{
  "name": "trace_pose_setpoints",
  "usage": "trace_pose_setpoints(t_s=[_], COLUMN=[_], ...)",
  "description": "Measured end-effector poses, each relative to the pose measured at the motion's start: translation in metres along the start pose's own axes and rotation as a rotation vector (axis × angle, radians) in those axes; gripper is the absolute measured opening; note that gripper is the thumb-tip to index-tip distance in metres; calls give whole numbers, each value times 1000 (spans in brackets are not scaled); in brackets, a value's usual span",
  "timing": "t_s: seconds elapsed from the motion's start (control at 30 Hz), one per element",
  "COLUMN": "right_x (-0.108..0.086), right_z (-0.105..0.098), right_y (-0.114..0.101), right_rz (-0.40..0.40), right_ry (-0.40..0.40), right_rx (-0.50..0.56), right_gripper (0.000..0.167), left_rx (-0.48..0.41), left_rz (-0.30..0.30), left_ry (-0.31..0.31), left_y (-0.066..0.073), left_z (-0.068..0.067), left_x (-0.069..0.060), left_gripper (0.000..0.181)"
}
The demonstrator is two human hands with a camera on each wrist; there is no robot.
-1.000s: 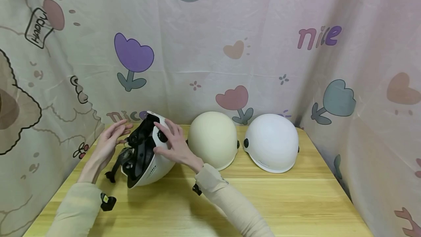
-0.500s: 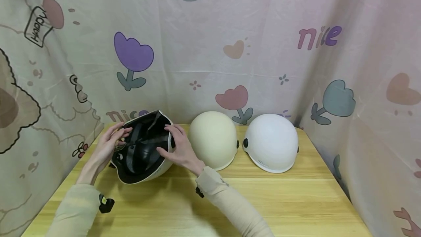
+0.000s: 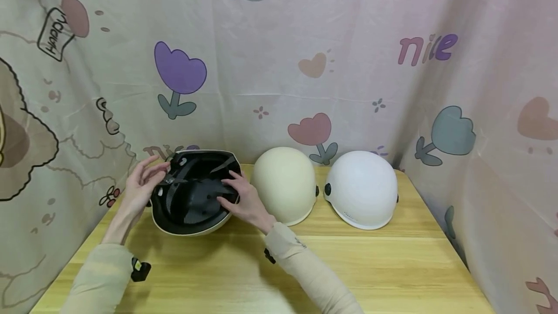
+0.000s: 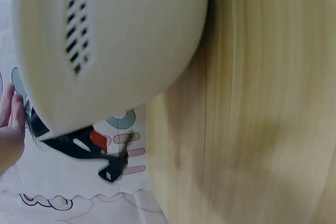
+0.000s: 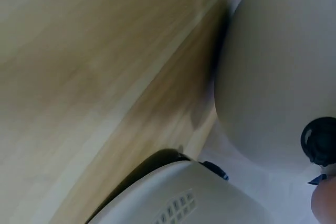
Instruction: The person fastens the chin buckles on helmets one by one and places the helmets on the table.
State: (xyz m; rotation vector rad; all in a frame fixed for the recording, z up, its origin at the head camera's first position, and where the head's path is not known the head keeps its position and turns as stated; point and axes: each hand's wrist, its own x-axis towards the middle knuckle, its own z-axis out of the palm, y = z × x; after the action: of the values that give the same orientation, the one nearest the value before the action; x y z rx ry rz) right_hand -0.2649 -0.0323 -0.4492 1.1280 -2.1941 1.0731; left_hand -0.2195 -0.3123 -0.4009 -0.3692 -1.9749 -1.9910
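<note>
A cream helmet (image 3: 192, 200) lies crown-down on the table at the left, its black-lined opening tipped towards me. At its left rim my left hand (image 3: 138, 185) touches the edge by the strap with relaxed fingers. My right hand (image 3: 248, 205) grips the right rim, thumb and fingers reaching over into the opening. The left wrist view shows the shell's vent slots and a black chin strap (image 4: 86, 148) hanging from the rim. In the right wrist view, a black side knob (image 5: 320, 141) lies close to my right hand.
Close beside the held helmet stands an upright cream helmet (image 3: 283, 188). A white helmet (image 3: 362, 190) stands further right. All rest on a wooden table (image 3: 314, 265), with a patterned curtain (image 3: 270, 52) behind and at both sides.
The left helmet has turned between my hands: its opening faced left, and now faces me and upward. The hanging straps have swung out of the head view's front. Both hands moved only slightly.
</note>
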Motion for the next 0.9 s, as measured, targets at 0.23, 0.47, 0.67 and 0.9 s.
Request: trace_pose_setpoints(t_s=[0.23, 0.47, 0.67, 0.9], right_x=[0, -1, -2, 5], right_z=[-5, -6, -5, -11], right_y=[3, 6, 10, 7], right_rz=[16, 62, 67, 76], right_ry=[-79, -120, -152, -192], right_rx=[42, 91, 145, 5], right_gripper=[41, 47, 54, 62], left_rx=[426, 546, 556, 635], left_rz=[10, -26, 12, 1], left_ry=[48, -1, 36, 27], left_y=[-1, -4, -10, -8], left_z=[-5, -9, -12, -11], left_x=[-4, -10, -12, -9], left_gripper=[66, 82, 75, 71])
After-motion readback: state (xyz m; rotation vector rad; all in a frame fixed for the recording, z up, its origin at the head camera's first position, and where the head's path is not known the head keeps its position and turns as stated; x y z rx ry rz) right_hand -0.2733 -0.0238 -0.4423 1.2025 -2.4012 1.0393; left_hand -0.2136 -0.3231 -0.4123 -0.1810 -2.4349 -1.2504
